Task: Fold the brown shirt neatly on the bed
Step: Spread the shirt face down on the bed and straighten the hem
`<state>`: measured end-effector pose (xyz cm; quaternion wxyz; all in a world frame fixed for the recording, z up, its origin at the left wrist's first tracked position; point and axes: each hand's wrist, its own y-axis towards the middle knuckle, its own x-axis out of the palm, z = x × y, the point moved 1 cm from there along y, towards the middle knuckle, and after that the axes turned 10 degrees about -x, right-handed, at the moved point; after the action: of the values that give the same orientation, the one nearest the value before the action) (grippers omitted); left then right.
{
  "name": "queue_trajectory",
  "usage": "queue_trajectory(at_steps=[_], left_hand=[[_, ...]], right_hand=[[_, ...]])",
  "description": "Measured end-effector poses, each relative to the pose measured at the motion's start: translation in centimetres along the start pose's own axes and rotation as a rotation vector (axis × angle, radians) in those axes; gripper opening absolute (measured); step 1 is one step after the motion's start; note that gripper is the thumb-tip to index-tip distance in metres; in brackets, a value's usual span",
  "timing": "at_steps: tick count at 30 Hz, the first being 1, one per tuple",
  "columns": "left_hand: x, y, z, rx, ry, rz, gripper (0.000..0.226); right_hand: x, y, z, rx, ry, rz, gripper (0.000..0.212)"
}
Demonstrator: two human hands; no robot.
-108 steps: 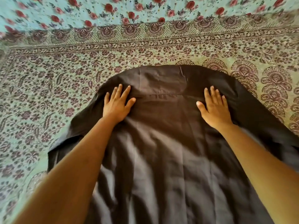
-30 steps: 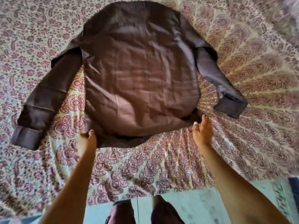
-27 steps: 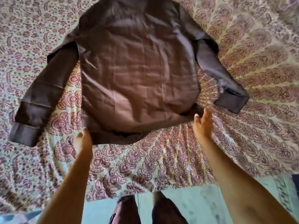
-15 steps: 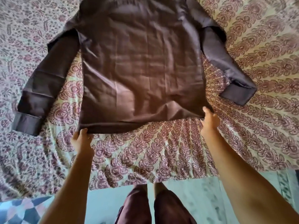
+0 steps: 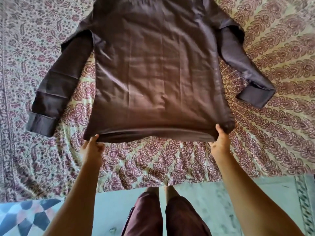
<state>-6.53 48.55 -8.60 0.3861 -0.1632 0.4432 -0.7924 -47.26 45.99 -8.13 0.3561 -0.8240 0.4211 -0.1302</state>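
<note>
Pulling the near hem evenly toward the bed's edge is, I judge, the way to do this step well: both corners need the same gentle tension, so that the back panel lies flat before any sleeve is folded in. The brown shirt [image 5: 158, 74] lies spread on the bed [image 5: 153, 167], collar far, left sleeve [image 5: 56, 86] and right sleeve [image 5: 243, 68] out to the sides. The grip of the left hand [image 5: 92, 145] is closed on the near left hem corner; the right hand [image 5: 219, 142] pinches the near right corner.
</note>
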Motion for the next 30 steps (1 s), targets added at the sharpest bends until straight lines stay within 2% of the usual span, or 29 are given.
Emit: queue_trajectory(at_steps=[2, 5, 7, 8, 11, 13, 14, 16, 17, 19, 21, 23, 26, 28, 30], left_hand=[[-0.3, 0.0, 0.0, 0.03, -0.005, 0.06, 0.031], [-0.7, -0.1, -0.8, 0.012, 0.149, 0.071, 0.024], [-0.9, 0.0, -1.4, 0.004, 0.252, 0.031, 0.015], [-1.0, 0.0, -1.5, 0.018, 0.315, 0.0, 0.011], [-1.2, -0.1, -2.1, 0.041, 0.472, -0.159, 0.011], [-1.4, -0.5, -2.4, 0.016, 0.542, -0.205, 0.014], [-1.4, -0.7, -2.5, 0.009, 0.53, -0.184, 0.011], [-1.4, -0.7, -2.9, 0.008, 0.46, -0.086, 0.012], [-1.4, -0.6, -3.2, 0.003, 0.436, -0.035, 0.015], [-1.3, -0.7, -3.6, 0.016, 0.462, 0.05, 0.018], [-1.2, -0.5, -4.0, 0.052, 0.594, 0.114, 0.019], [-1.0, -0.6, -4.1, 0.057, 0.67, 0.085, 0.019], [-0.8, -0.8, -4.3, 0.045, 0.776, 0.039, 0.035], [-0.9, -1.0, -4.3, 0.072, 0.842, 0.088, 0.038], [-0.9, -1.5, -4.3, 0.13, 0.943, 0.176, 0.029]], right_hand=[[-0.1, 0.1, -0.3, -0.048, -0.024, 0.056, 0.028], [-0.2, -0.3, -0.2, -0.088, -0.181, 0.113, 0.038], [-0.1, -0.8, 0.3, -0.017, -0.168, -0.021, 0.039], [-0.2, -1.1, 0.7, 0.017, -0.131, -0.12, 0.031], [-0.9, -1.4, 2.4, 0.094, -0.116, -0.269, 0.011], [-0.7, -1.8, 3.6, 0.112, -0.202, -0.313, 0.022], [-1.0, -1.9, 3.8, 0.041, -0.256, -0.306, 0.031], [-1.4, -2.2, 3.8, -0.132, -0.411, -0.168, 0.045], [-1.5, -2.3, 3.6, -0.189, -0.466, -0.059, 0.048], [-1.6, -2.1, 3.6, -0.27, -0.6, 0.017, 0.048], [-1.9, -1.9, 3.8, -0.246, -0.659, 0.034, 0.053], [-2.2, -1.7, 4.0, -0.223, -0.627, 0.008, 0.049], [-2.3, -2.3, 4.6, -0.196, -0.639, -0.175, 0.03], [-2.5, -3.2, 4.7, -0.245, -0.71, -0.219, 0.02], [-3.0, -3.7, 4.9, -0.379, -0.829, -0.168, 0.022]])
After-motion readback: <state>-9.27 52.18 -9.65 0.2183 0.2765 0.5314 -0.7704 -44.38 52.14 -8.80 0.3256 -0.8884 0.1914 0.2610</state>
